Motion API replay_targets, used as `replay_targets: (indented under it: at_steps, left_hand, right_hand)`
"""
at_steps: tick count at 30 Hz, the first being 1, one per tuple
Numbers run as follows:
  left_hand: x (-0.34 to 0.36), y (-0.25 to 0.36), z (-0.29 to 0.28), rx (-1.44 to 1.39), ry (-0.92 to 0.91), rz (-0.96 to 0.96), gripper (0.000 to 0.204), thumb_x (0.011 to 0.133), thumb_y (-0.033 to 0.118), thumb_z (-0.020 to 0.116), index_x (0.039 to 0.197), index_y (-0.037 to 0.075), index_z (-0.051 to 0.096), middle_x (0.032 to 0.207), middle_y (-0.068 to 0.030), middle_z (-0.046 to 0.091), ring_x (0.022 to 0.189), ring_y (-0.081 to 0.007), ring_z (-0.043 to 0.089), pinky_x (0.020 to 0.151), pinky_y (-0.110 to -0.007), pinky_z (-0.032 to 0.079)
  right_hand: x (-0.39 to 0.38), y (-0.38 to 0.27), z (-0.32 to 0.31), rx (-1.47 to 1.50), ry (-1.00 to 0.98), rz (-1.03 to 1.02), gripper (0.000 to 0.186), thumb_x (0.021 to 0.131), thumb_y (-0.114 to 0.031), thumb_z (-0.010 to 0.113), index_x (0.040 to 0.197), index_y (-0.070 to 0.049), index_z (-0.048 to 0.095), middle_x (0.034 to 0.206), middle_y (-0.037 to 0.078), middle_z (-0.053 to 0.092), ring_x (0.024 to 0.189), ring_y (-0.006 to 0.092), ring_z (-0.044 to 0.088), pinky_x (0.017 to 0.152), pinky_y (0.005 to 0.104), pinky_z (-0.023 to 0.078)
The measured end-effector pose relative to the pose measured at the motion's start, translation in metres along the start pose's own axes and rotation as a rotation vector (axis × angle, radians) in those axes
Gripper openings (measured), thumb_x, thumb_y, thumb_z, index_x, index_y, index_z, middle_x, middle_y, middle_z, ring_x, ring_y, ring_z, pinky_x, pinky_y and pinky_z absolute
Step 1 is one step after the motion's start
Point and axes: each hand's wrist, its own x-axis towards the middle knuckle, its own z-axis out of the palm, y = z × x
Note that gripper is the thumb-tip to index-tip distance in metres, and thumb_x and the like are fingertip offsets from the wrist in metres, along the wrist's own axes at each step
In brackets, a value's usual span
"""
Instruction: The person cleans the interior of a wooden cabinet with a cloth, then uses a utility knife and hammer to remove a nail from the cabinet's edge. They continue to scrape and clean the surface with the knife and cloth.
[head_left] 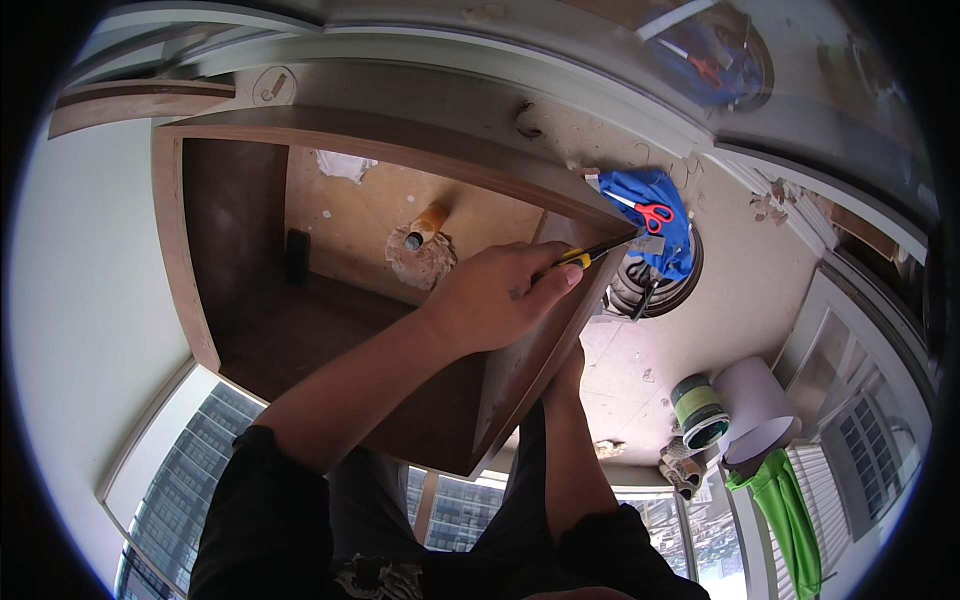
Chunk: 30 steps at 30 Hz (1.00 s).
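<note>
A brown wooden box-like cabinet (535, 385) with an open front tilts before me. My left hand (500, 300) is closed around a yellow-and-black utility knife (580, 260). The knife's dark blade points right and reaches the cabinet's right-hand corner. Low against the outside of the right side panel is my right hand (572, 368); the panel hides its fingers. Inside the cabinet are an orange-brown cylinder (432, 220), a crumpled beige round thing (425, 265) beside it, and a black phone-like object (297, 256) at the left wall.
Red-handled scissors (655, 214) rest on a blue cloth (675, 240) over a round dark container (685, 292). Farther right stand a green-banded can (697, 405), a white roll (755, 400) and a green cloth (785, 510). Windows border the lower edge; a curved wooden strip (140, 105) lies upper left.
</note>
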Motion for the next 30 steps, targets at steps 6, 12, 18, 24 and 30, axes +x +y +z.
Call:
replay_targets:
  at_steps: [6,12,18,24,30]
  left_hand:
    - [0.000,0.006,0.000,-0.042,-0.021,-0.072,0.043,0.104,0.045,0.051,0.119,0.009,0.068,0.085,-0.0183,0.067,0.079,-0.0332,0.068,0.074,-0.042,0.053]
    - [0.002,0.000,-0.001,-0.045,-0.012,0.027,0.045,0.107,0.042,0.051,0.125,0.003,0.065,0.075,-0.0087,0.062,0.067,-0.0126,0.056,0.063,-0.030,0.045]
    - [0.000,0.001,-0.002,-0.046,-0.022,-0.029,0.047,0.107,0.044,0.050,0.125,0.004,0.066,0.075,-0.0092,0.062,0.067,-0.0139,0.057,0.064,-0.031,0.046]
    - [0.002,0.002,-0.002,-0.023,-0.024,-0.014,0.047,0.107,0.044,0.051,0.125,0.004,0.066,0.076,-0.0099,0.063,0.068,-0.0149,0.057,0.066,-0.031,0.047]
    - [0.003,-0.004,-0.002,-0.046,-0.029,-0.017,0.049,0.107,0.045,0.051,0.126,0.003,0.066,0.080,-0.0056,0.063,0.074,-0.0116,0.057,0.068,-0.029,0.045]
  right_hand:
    - [0.002,0.001,-0.001,0.006,0.014,0.012,0.031,0.097,-0.021,0.062,0.119,0.002,0.061,0.102,0.015,0.072,0.084,0.0240,0.073,0.074,0.0354,0.059]
    - [0.005,0.005,-0.002,0.081,0.032,0.012,0.031,0.097,-0.020,0.062,0.117,0.003,0.060,0.102,0.016,0.072,0.084,0.0251,0.073,0.074,0.0362,0.060]
    - [0.011,0.011,-0.004,0.090,0.046,0.026,0.030,0.097,-0.020,0.061,0.116,0.003,0.060,0.100,0.016,0.072,0.083,0.0256,0.073,0.072,0.0361,0.060]
    - [0.018,0.016,-0.012,-0.117,0.061,-0.139,0.025,0.101,-0.024,0.058,0.109,-0.001,0.060,0.084,0.011,0.068,0.068,0.0208,0.067,0.058,0.0339,0.055]
    - [-0.009,-0.030,-0.033,0.034,0.284,-0.335,0.022,0.107,-0.026,0.054,0.107,-0.005,0.061,0.067,-0.002,0.049,0.050,0.0074,0.046,0.043,0.0249,0.040]
